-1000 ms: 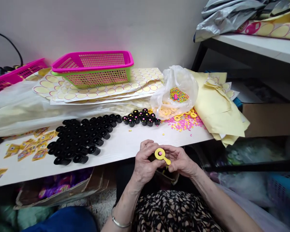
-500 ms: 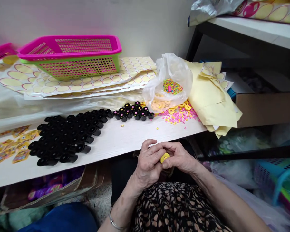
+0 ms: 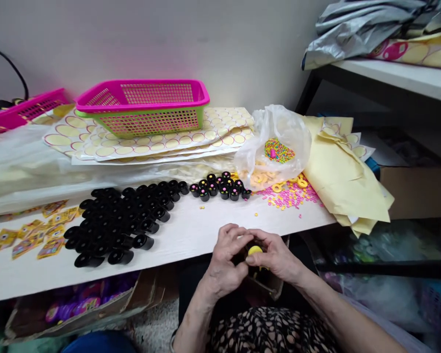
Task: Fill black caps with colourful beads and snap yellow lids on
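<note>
Low over my lap, both hands meet just in front of the table edge. My right hand point(image 3: 275, 256) pinches a small yellow round plastic piece point(image 3: 255, 250) between thumb and fingers. My left hand point(image 3: 226, 262) is curled close against it, fingertips touching the right hand's fingers; what it grips, if anything, is hidden. On the table beyond lie several black cups point(image 3: 216, 186) with pink or yellow beads in them. Pink and yellow beads point(image 3: 288, 198) are scattered beside yellow ring-ended pieces point(image 3: 277, 188).
Many more black cups point(image 3: 119, 215) stand to the left, by yellow printed packets point(image 3: 29, 235). A pink-and-green basket point(image 3: 143, 105) rests on sticker sheets point(image 3: 228, 122). A plastic bag point(image 3: 272, 166) holds coloured beads. Below my hands is an open box point(image 3: 275, 289).
The view has shifted, so the table things appear lower and further right. The yellow piece has turned, showing a rounder face. My left fingers have loosened slightly from it.
</note>
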The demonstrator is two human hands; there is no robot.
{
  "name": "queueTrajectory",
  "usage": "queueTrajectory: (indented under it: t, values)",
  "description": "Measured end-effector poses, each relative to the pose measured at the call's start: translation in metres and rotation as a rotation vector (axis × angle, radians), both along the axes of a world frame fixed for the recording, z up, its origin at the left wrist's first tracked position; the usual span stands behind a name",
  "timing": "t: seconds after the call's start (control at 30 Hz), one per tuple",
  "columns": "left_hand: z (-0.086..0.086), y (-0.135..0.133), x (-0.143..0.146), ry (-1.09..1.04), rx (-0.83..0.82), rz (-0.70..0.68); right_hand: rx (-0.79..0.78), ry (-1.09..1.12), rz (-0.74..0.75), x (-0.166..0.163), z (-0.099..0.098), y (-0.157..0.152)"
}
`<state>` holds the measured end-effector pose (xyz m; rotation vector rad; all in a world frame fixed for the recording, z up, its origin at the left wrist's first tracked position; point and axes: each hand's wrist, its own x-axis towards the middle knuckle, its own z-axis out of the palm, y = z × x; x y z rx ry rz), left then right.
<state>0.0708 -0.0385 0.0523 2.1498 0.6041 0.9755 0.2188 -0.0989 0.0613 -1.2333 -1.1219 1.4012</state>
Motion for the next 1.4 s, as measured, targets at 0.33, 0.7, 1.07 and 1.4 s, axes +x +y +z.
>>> queueTrajectory:
  t: [0.33,0.7,1.07,1.4]
  values:
    - [-0.011,0.088,0.026,0.292,-0.085,0.619,0.004,-1.052,0.411,-0.003,-0.043,-0.015]
    - [-0.016,0.114,0.045,0.389,0.032,0.726,0.071,-0.798,0.145,0.067,0.006,0.008]
    - [-0.013,0.1,0.045,0.192,-0.167,0.781,-0.17,-1.506,-0.618,0.158,-0.016,0.086]
    - [-0.019,0.044,0.022,0.06,-0.27,0.483,0.417,-0.978,-0.857,0.098,0.002,0.056]
